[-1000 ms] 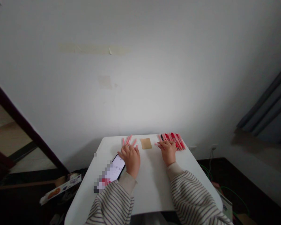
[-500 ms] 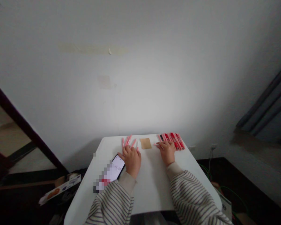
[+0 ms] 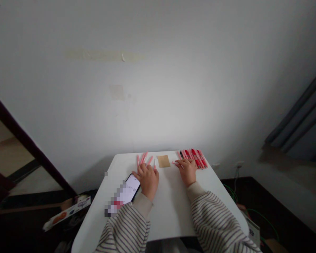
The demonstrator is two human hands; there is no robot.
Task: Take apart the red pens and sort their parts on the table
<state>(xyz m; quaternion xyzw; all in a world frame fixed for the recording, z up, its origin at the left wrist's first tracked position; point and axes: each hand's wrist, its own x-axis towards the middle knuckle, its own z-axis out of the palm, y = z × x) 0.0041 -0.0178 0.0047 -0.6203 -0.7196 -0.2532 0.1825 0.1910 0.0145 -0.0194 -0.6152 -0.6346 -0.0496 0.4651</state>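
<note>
My left hand (image 3: 148,178) rests palm-down on the white table (image 3: 171,207), its fingers spread at the near ends of several pink pens (image 3: 144,158). A white-tipped pen (image 3: 155,162) lies by its fingertips. My right hand (image 3: 187,173) also lies flat, fingers stretched to the left, with the tip of a thin pink stick-like thing (image 3: 174,162) showing beside them. Just beyond that hand is a row of pink and red pens (image 3: 193,156). Between both hands sits a square of brown paper (image 3: 163,161). What lies under the palms is hidden.
A phone (image 3: 131,185) with its screen lit lies left of my left hand, partly under the sleeve. The table's far edge stands close to a white wall (image 3: 160,88). Boxes and clutter (image 3: 68,212) are on the floor at left, green cables (image 3: 233,193) at right.
Both hands stay where they were, and the pens and paper have not moved. The digits on the phone screen look different.
</note>
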